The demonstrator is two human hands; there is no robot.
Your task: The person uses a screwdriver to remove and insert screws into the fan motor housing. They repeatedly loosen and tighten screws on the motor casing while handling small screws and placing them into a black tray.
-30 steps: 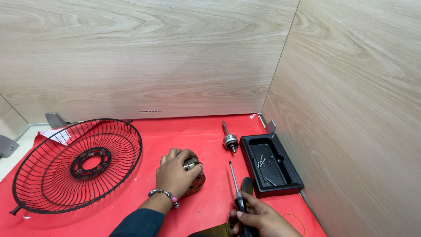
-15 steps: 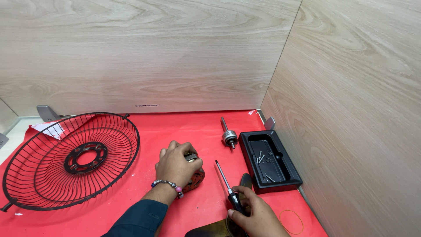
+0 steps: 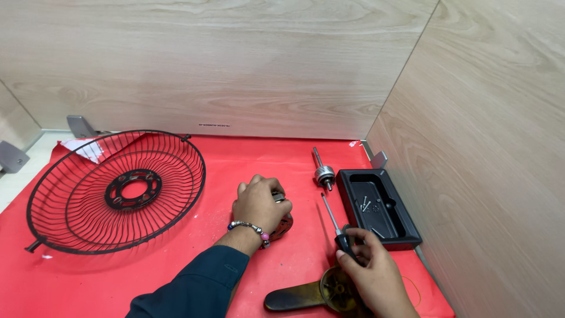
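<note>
Left hand (image 3: 259, 203) is cupped over the fan motor (image 3: 281, 222), fingers pressed down around its housing, holding it flat on the red desk (image 3: 176, 277). Motor sits mid-desk, just right of the black wire fan guard (image 3: 118, 191), which lies dished-side up and apart from it.

Right hand (image 3: 371, 268) has its grip pinched around the black handle of a screwdriver (image 3: 335, 227). Shaft points far-left, tip in the air between the motor and the rotor shaft (image 3: 322, 172); not touching either, as far as I can tell. Under the right wrist lies a brass-coloured bracket (image 3: 312, 294) with a round hub, near edge of the desk.

Black plastic tray (image 3: 406, 232) sits against the right wall panel, a few loose screws (image 3: 366, 205) in its far compartment. Rotor shaft lies just left of the tray's far end.

My read on doing this well: keep the left palm weighted so the motor can't spin or skate on the mat. Swing the tip to the screw head before adding torque, shaft square to the screw, not angled as now. I can't see the screw heads under the left hand, so shift the fingers clear first. Drop freed screws straight in the tray.
</note>
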